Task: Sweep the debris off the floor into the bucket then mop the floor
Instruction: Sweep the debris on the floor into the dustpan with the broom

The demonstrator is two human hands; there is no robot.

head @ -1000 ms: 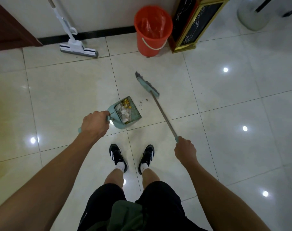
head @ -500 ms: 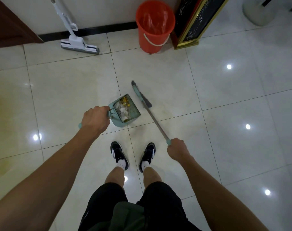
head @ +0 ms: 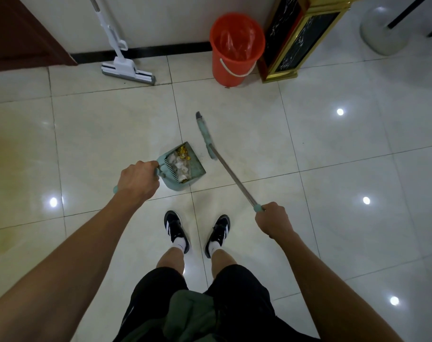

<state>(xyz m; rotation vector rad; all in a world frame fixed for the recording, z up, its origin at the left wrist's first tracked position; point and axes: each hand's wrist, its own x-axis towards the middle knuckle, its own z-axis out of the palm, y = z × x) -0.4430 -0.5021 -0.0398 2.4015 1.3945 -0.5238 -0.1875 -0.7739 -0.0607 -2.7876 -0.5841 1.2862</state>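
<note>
The tiled floor [head: 333, 156] lay open between the person's feet and the wall, leaving a free path to the orange bucket [head: 235, 49], which stood against the wall beside a gold-framed stand [head: 301, 38], well apart from the mop [head: 122, 62]. The broom [head: 207, 137] was angled just beside the dustpan [head: 182, 169], probably for another stroke; the right hand [head: 274, 222] was curled around its handle end. The left hand [head: 138, 180] gripped the dustpan's handle, holding the pan's mouth low. The debris [head: 181, 160] sat inside the pan.
</note>
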